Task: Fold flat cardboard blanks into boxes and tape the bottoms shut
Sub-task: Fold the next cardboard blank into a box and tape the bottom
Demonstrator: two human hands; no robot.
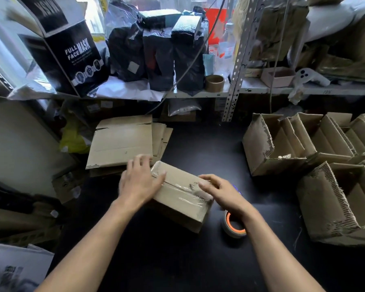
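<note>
Box (178,194) bottom-up on table (198,260), long axis left-far to right-near, taped along seam. Left hand (140,182) flat on far-left end, right hand (216,191) w/ straight fingers pressing tape at near-right end. Tape roll (233,226) just beside right wrist, so right hand nearer.

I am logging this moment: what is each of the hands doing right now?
Left hand: open, fingers flat, pressing the taped box.
Right hand: open, fingers pressing the clear tape down.

A packing stockroom: slotted-metal shelving (238,60) crammed with bagged goods (156,53), flat cardboard blanks (122,142), folded boxes (282,142) on a black counter (198,144)
</note>
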